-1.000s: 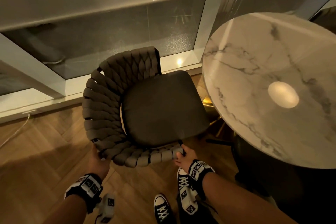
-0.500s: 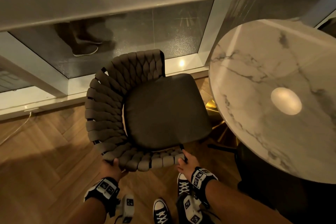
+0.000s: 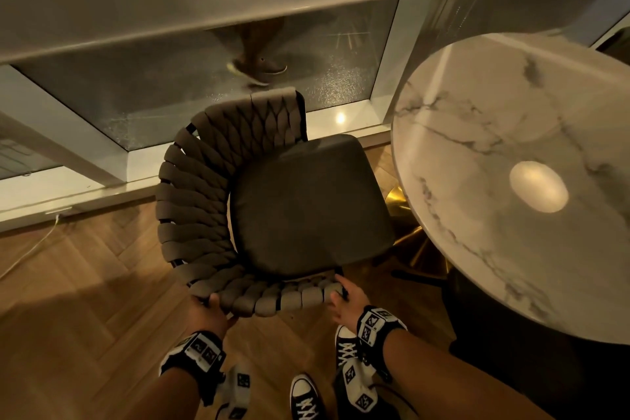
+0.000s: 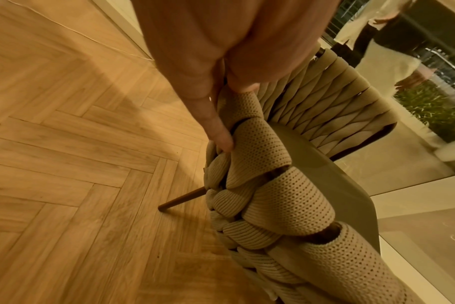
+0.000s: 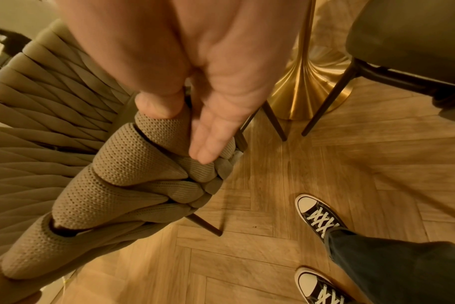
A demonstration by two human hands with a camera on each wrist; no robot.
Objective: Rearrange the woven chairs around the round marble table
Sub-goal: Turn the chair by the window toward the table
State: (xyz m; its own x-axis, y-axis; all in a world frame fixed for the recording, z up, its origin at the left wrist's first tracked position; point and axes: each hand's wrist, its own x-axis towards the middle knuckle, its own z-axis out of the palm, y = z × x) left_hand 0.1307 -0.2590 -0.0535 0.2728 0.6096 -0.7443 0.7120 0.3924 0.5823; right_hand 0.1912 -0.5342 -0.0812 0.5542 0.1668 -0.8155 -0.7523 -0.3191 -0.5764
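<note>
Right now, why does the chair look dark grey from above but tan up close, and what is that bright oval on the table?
Head view: dim and wide-angle, so the chair reads dark grey, and the oval glare on the table is likely a reflected lamp. Left wrist view: brighter and warmer, weave tan, the floor slightly blurred. Right wrist view: the same warm cast, edges soft.

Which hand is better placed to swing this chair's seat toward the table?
Left. The left hand grips the woven chair at its curved back corner, farther from the marble table than the right hand, likely giving more leverage.
</note>
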